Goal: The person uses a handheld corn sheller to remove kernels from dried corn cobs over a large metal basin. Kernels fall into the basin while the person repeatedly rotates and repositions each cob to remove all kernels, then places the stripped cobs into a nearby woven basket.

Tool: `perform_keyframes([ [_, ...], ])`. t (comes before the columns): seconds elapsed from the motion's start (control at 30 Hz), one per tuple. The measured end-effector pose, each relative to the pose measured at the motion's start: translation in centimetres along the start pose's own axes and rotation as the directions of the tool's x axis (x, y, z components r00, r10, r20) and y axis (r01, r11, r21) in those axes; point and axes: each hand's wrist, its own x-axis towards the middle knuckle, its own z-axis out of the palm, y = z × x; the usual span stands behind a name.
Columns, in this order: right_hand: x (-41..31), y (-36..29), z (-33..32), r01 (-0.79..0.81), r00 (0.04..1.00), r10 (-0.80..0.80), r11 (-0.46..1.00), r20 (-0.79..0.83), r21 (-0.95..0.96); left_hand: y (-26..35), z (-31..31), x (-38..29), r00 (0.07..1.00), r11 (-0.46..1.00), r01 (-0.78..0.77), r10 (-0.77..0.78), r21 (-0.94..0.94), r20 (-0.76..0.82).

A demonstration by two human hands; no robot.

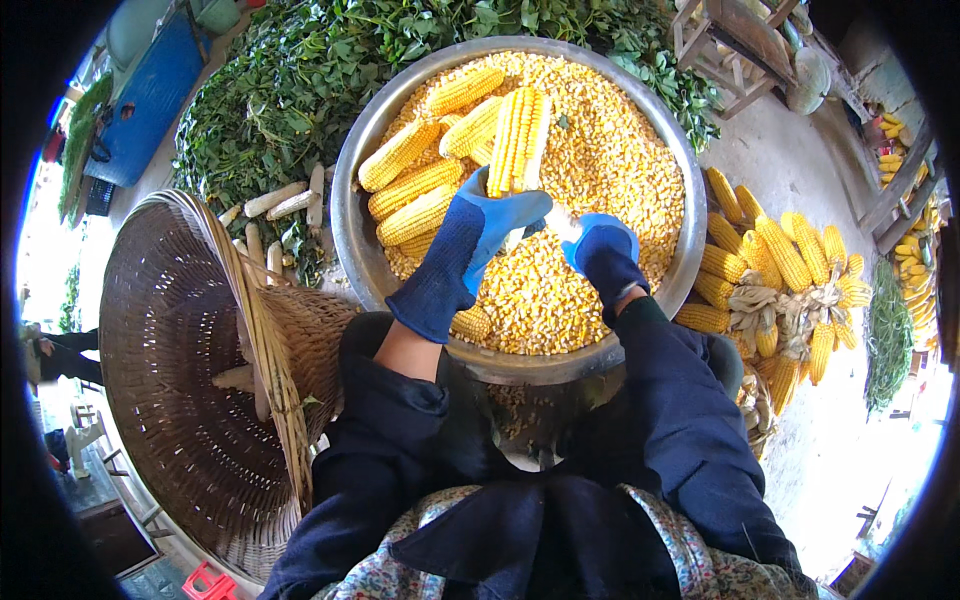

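Observation:
My left hand [474,231], in a blue rubber-coated glove, grips a partly shelled corn cob [517,139]. Yellow kernels cover most of the side I see, while its right edge is stripped pale. My right hand [604,251], gloved alike, is closed around a whitish piece [561,223] that looks like a bare cob, its tip pointing at the left hand. Both hands are over a wide metal basin [694,217] filled with loose corn kernels [615,157]. Several whole ears of corn [415,186] lie on the kernels at the basin's left side.
A large wicker basket [187,360] lies tipped at my left, with stripped cobs [276,198] beyond it. Green leafy vines [300,90] are heaped behind the basin. Tied corn ears [780,262] lie to the right. A wooden stool [742,45] stands at the upper right.

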Motion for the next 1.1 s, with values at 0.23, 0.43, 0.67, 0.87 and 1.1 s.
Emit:
perform_keyframes([
  [0.23,-1.8,-1.4,-8.9,-0.164,0.986,0.026,-0.073,0.166,0.984,-1.6,0.2,-0.1,0.999,0.999,0.027,-0.027,-0.019,0.030],
  [0.43,-7.1,-1.7,-13.5,0.034,0.999,0.042,-0.060,-0.031,0.998,-3.5,3.4,-2.5,0.996,0.989,0.072,-0.079,0.126,0.050],
  [0.67,-10.1,-0.9,-13.1,0.251,0.968,0.084,-0.418,-0.238,0.873,-4.8,4.3,-6.3,0.993,0.972,-0.056,0.030,0.227,0.116],
  [0.87,-11.8,-0.8,-13.0,0.196,0.970,-0.048,-0.424,-0.238,0.884,-4.8,5.8,-7.8,0.986,0.992,0.068,-0.083,0.107,0.148],
  [1.1,-9.6,-3.3,-9.1,0.220,0.956,-0.137,-0.256,-0.261,0.941,-8.1,5.3,-7.0,0.991,0.754,-0.106,0.137,0.648,0.002],
])
